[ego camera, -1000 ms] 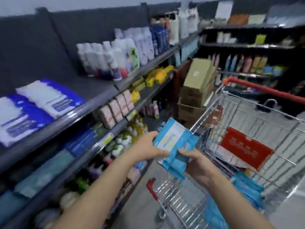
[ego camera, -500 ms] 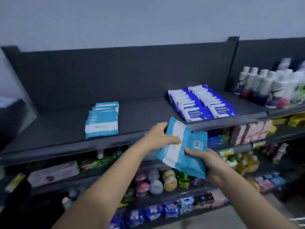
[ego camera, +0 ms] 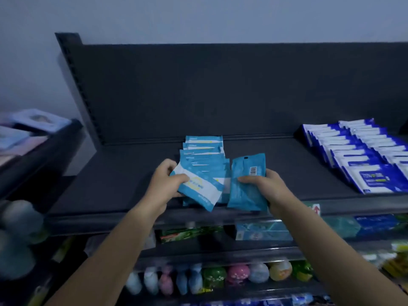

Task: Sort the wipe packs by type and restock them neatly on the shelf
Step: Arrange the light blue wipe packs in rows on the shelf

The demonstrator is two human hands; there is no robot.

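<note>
Our left hand grips a light-blue wipe pack, printed face up, over the front of the top shelf; our right hand grips a second light-blue pack, barcode side up, just beside it. Behind both lies a row of matching packs; dark-blue packs sit well apart at the shelf's right end.

Two light-blue wipe packs are in hand: one face-up pack in the left hand, one barcode-side pack in the right hand. Behind them, mid-frame, lies one overlapping row of light-blue packs, at least five. At the right edge are two rows of dark-blue packs, too overlapped to count.
</note>
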